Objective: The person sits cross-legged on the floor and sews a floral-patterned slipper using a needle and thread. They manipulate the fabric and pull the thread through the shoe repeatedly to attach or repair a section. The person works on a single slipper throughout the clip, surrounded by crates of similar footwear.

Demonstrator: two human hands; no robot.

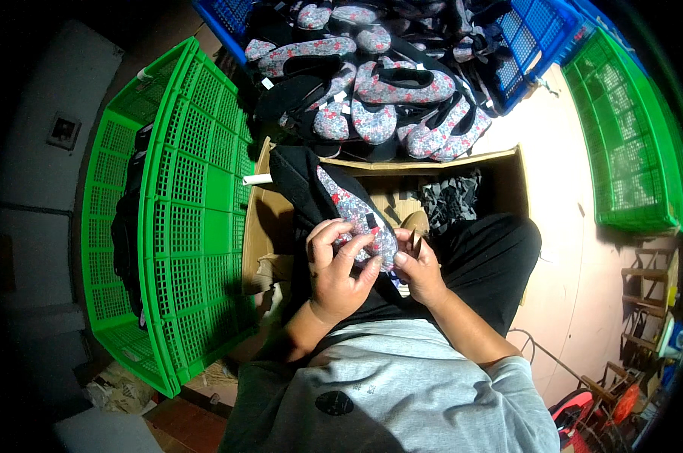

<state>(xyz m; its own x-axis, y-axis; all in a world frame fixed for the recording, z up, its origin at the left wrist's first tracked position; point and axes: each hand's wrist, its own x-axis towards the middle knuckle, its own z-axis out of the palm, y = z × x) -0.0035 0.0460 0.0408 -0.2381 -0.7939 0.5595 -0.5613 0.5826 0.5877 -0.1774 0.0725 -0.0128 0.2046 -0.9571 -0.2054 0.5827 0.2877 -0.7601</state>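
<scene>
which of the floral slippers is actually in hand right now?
The floral slipper over the lap, gripped by the left hand and right hand. The other slippers lie piled untouched in the blue crate beyond the cardboard box.

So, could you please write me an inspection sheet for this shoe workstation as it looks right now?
Surface: open cardboard box in front of the knees, dark scraps inside.
Job's things: floral slipper held over the lap.
Clutter: pile of floral slippers in a blue crate.
Hands: left hand grips the slipper; right hand touches it, holding a small tool.
Cables: thin cable on the floor.
Surroundings: green crates left and right; pale floor.
</scene>
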